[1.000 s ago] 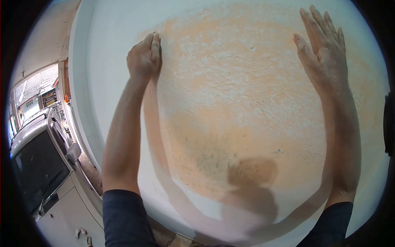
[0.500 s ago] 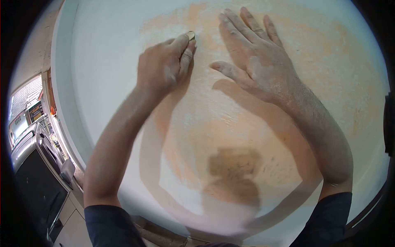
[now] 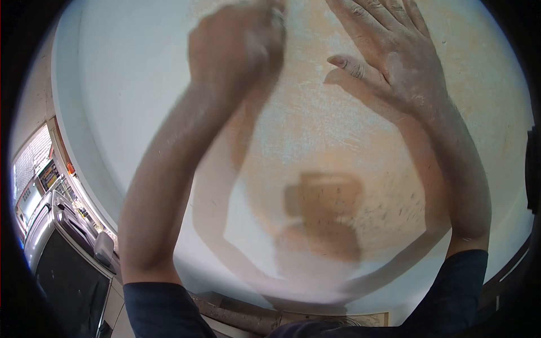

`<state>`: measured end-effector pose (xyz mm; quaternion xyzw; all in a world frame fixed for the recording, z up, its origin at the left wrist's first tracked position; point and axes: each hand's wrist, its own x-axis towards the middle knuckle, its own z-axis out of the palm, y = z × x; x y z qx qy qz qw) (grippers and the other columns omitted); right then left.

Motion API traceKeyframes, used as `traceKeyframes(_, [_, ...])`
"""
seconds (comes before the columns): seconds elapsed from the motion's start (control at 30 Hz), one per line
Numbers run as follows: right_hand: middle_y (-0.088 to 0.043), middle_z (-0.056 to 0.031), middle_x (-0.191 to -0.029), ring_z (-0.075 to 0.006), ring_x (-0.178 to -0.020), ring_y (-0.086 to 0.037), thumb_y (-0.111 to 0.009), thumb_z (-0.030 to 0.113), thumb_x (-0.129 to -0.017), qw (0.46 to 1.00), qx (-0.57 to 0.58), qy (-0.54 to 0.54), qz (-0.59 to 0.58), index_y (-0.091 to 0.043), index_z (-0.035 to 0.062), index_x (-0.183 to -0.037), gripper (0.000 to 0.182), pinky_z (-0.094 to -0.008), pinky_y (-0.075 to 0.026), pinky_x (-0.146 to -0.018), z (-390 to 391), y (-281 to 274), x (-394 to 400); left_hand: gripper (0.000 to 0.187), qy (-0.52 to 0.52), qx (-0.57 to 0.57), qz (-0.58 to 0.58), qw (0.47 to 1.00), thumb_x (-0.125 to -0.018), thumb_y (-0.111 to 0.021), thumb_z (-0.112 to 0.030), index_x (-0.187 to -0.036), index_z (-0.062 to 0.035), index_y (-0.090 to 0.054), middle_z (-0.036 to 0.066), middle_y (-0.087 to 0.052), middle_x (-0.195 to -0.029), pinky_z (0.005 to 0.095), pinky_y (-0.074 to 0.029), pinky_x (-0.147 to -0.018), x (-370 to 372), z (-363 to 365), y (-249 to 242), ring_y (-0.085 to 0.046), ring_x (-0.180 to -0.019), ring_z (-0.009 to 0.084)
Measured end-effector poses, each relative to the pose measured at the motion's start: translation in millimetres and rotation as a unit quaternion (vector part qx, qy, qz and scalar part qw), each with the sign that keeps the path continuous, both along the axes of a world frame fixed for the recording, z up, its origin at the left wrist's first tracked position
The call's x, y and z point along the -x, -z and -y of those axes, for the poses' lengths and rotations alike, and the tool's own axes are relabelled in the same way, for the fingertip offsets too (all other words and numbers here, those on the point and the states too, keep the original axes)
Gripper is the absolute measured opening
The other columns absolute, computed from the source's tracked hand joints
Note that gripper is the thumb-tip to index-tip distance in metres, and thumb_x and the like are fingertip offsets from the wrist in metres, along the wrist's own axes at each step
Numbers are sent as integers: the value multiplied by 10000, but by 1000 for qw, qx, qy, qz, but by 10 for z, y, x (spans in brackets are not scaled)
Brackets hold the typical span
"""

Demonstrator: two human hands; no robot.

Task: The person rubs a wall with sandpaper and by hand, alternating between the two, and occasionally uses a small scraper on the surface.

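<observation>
A wall with worn orange and whitish patches fills most of the view. My left hand, smeared by motion, is closed in a fist against it near the top. A small pale piece, which looks like folded sandpaper, was pinched there in the earlier frame; now my fingers and the upper frame edge mostly hide it. To the right, my right hand lies flat on the wall with fingers spread and thumb out, holding nothing. Pale dust coats its skin, and the fingertips reach the top edge of the frame.
Shadows of my arms and head fall across the wall. At lower left stands a vehicle with a side mirror, beyond the wall's edge. Along the bottom runs a brownish ledge, with a flat framed panel beside it.
Both hands appear higher in view, the right one also farther right. The left hand has blurred, and its pale piece has gone mostly out of sight. The view has tilted down slightly.
</observation>
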<state>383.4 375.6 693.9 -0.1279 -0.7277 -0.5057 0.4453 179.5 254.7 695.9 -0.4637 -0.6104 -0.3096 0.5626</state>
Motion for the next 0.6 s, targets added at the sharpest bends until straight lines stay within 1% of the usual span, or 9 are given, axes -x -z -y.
traceKeyframes(0.17, [-386,-276,-1658,-501,-1576,-276,-463,788,-999,1000,-30,-3,-5,-417,-9,-1596,997,-697,-183,-1277,-9,-33,-15,316,10,-87,-85,993,-1078,-513,-361,-1115,-107,-698,174,-748,-926,547,-560,-827,405,-31,-139,-717,-891,439])
traceKeyframes(0.2, [-386,-277,-1657,-500,-1577,-275,-464,786,-1000,1000,-23,3,1,-415,-6,-1598,994,-698,-181,-1278,12,-44,-22,623,-23,39,141,989,-1131,-390,-541,-1056,-1,-692,182,-750,-841,450,-588,-793,48,251,-376,-733,-798,260])
traceKeyframes(0.3, [-387,-281,-1653,-497,-1578,-275,-468,774,-1005,1000,-12,3,10,-415,0,-1600,977,-697,-177,-1279,4,-35,-17,475,-38,68,195,978,-1148,-405,-297,-811,-39,-618,129,-592,-581,463,-508,-586,-346,83,-252,-591,-543,293])
traceKeyframes(0.33, [-388,-283,-1651,-495,-1579,-274,-471,764,-1010,1000,-12,4,7,-417,2,-1599,964,-697,-176,-1280,9,-59,-32,316,25,-39,-100,994,-1076,-512,-357,-1150,-128,-717,188,-747,-934,558,-555,-831,56,-89,25,-713,-905,447])
traceKeyframes(0.43, [-384,-287,-1652,-492,-1579,-274,-465,738,-1026,1000,-30,-8,5,-418,-4,-1596,937,-692,-173,-1283,-32,-36,-34,322,5,-115,-144,983,-1076,-514,-359,-1126,-108,-710,214,-734,-922,566,-545,-812,289,-137,-100,-705,-892,458])
traceKeyframes(0.47, [-384,-287,-1652,-492,-1579,-274,-465,738,-1026,999,-30,-9,6,-418,-4,-1596,937,-692,-173,-1283,-30,-27,-20,456,-38,-95,21,995,-1145,-425,-327,-887,-23,-646,145,-621,-638,432,-530,-625,172,-82,-249,-639,-602,292])
traceKeyframes(0.5, [-386,-289,-1650,-491,-1579,-276,-467,716,-1033,999,-23,-43,8,-422,-14,-1591,920,-688,-173,-1285,-44,-36,-16,405,7,-197,-167,966,-1134,-441,-327,-911,-69,-660,80,-702,-676,437,-540,-608,278,-39,-372,-600,-540,303])
traceKeyframes(0.57, [-388,-292,-1649,-490,-1579,-278,-470,695,-1040,997,-5,-82,2,-425,-24,-1585,903,-685,-173,-1286,-106,-26,20,334,44,-116,17,992,-1078,-523,-354,-1116,-78,-706,232,-720,-904,556,-535,-788,12,-99,-212,-701,-879,459])
traceKeyframes(0.6, [-377,-291,-1656,-486,-1588,-260,-502,666,-1037,994,1,-106,8,-395,-34,-1597,903,-681,-171,-1288,-152,-35,50,302,53,-112,-56,991,-1065,-532,-345,-1059,-94,-701,207,-731,-885,559,-546,-780,-82,-197,-57,-710,-859,440])
